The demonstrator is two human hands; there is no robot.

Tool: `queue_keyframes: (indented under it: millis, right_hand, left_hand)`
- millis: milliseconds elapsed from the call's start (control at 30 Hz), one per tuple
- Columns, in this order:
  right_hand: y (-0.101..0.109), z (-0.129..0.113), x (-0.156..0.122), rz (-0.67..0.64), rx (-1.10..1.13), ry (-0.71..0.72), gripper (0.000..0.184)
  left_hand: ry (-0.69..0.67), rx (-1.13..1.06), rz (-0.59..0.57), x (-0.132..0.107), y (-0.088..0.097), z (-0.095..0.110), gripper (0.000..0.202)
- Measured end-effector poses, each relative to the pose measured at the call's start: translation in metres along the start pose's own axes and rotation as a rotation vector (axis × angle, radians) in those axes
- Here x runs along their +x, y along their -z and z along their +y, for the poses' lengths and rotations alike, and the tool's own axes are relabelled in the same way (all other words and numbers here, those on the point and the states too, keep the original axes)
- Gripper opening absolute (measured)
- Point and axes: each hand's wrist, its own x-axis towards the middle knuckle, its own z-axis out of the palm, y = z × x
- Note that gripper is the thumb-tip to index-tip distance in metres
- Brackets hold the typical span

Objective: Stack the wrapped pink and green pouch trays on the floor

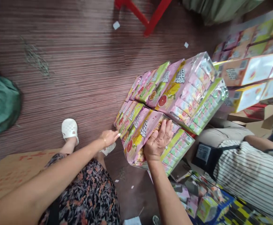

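A large block of pink, yellow and green printed packets [171,82] stands on end in two rows, with fruit pictures and bold lettering. Parts of it shine like clear plastic wrap. My right hand [158,140] lies flat against the nearest yellow-and-pink packet [148,126], fingers stretched out. At the block's near left edge is my left hand [109,137], its fingers pinched together close to the packets. Whatever sits between those fingertips is too small to make out.
Another person in a striped top [249,175] sits at the right, beside a blue-and-yellow crate [235,212]. Behind are stacked printed cartons [235,73] and an open cardboard box [267,117]. A red stool [148,18], a green sack [1,104] and a big carton [16,172] surround the floor.
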Motion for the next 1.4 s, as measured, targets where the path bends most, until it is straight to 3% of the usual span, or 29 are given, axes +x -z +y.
queue_keyframes:
  millis: [67,133,200,267,333,367,433,533,633,700,800,867,933,1000,1067,1133,1200,1267,1400]
  right_hand:
    - [-0.001,0.000,-0.001,-0.002,0.011,-0.006,0.055]
    - [-0.002,0.001,-0.001,0.000,0.013,-0.010,0.056]
    - [-0.002,0.003,-0.002,0.022,0.002,0.013,0.056]
    - [-0.001,0.005,-0.002,0.038,-0.017,0.058,0.057]
    - [0.000,0.006,-0.002,0.047,-0.034,0.098,0.057]
    - [0.001,0.006,-0.001,0.050,-0.040,0.108,0.057]
    - [0.001,0.004,0.000,0.052,-0.037,0.113,0.057]
    - [0.002,0.000,0.001,0.044,-0.012,0.095,0.056]
    - [0.002,-0.003,0.000,0.039,0.009,0.077,0.056]
    - [0.002,-0.002,-0.001,0.046,0.019,0.084,0.056]
    - [0.003,0.003,-0.004,0.046,0.021,0.108,0.056]
    - [0.005,0.006,-0.004,0.032,0.020,0.115,0.055]
    - [0.005,0.006,-0.004,0.022,0.019,0.116,0.055]
    - [0.006,0.005,-0.003,0.016,0.005,0.123,0.055]
    - [0.006,0.003,-0.002,0.015,-0.010,0.129,0.055]
    - [0.006,0.001,-0.002,0.006,-0.004,0.123,0.055]
    - [0.005,0.000,-0.002,0.001,0.018,0.117,0.055]
    - [0.005,0.000,-0.003,0.009,0.035,0.113,0.054]
    - [0.008,-0.004,-0.004,0.020,0.026,0.085,0.054]
  left_hand:
    - [0.020,0.049,-0.015,-0.016,0.003,-0.017,0.039]
    - [0.048,0.061,0.073,-0.001,0.025,-0.020,0.044]
    - [0.063,0.015,0.215,0.041,0.053,-0.010,0.048]
    - [0.030,-0.027,0.255,0.093,0.069,0.004,0.047]
    - [0.037,-0.040,0.238,0.130,0.063,0.013,0.047]
    - [0.036,-0.037,0.206,0.137,0.053,0.012,0.048]
    - [0.023,-0.020,0.112,0.124,0.022,0.002,0.048]
    - [0.013,0.006,-0.012,0.069,-0.016,-0.029,0.042]
    - [0.021,0.034,-0.039,0.041,-0.015,-0.053,0.040]
    - [0.060,0.014,0.057,0.058,0.008,-0.054,0.043]
    - [0.092,-0.048,0.245,0.124,0.043,-0.040,0.048]
    - [0.024,-0.049,0.246,0.169,0.045,-0.032,0.047]
    - [-0.017,-0.042,0.201,0.190,0.025,-0.032,0.048]
    - [0.010,-0.038,0.132,0.181,-0.007,-0.040,0.052]
    - [0.058,-0.028,0.042,0.150,-0.034,-0.056,0.053]
    - [0.068,-0.013,-0.019,0.116,-0.045,-0.073,0.046]
    - [0.073,0.001,-0.019,0.098,-0.037,-0.087,0.043]
    - [0.099,0.013,0.029,0.106,-0.015,-0.092,0.046]
    - [0.101,-0.004,0.206,0.181,0.029,-0.082,0.052]
